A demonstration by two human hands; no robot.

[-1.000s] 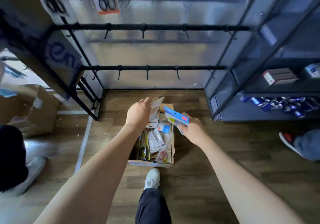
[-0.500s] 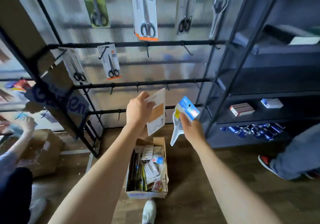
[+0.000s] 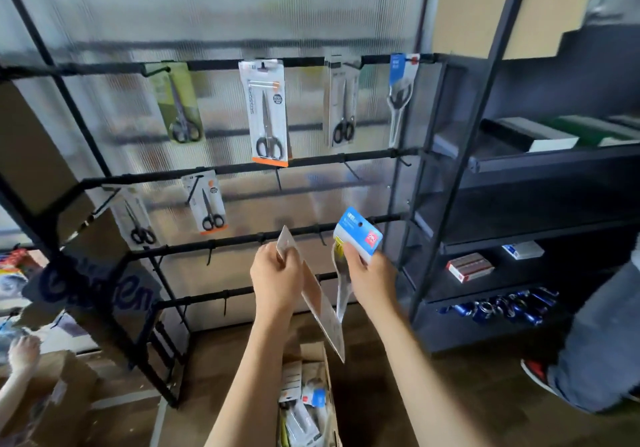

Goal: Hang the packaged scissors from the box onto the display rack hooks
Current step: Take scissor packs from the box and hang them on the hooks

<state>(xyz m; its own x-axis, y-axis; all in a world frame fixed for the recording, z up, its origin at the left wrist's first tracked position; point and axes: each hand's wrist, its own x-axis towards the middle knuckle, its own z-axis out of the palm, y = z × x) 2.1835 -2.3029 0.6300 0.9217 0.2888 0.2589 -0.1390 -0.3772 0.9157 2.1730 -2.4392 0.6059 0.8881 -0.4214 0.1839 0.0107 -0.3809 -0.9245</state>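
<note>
The left hand [image 3: 277,282] pinches a flat card-backed scissors pack [image 3: 320,303] near its top corner, fingers curled round the edge; the pack tilts edge-on, its lower end hanging down over the open box [image 3: 313,353] on the floor. The right hand [image 3: 370,280] grips a blue-topped scissors pack [image 3: 358,235] by its header, thumb across the front, the clear blister part hanging below the fingers. The two packs are just beside each other, and I cannot tell whether they touch.

Both hands are raised in front of the display rack [image 3: 242,238], level with its third bar, where bare hooks [image 3: 209,256] stick out. The box below holds more packs [image 3: 301,408] lying in a jumble.

Higher on the rack, four packs hang from the top bar and two from the second bar toward its left end. To the right stands a dark shelf unit [image 3: 519,166] with small boxes and blue items on its lower shelves. Another person's hand [image 3: 22,353] shows at the lower left, and a leg in jeans [image 3: 595,339] at the right edge.
</note>
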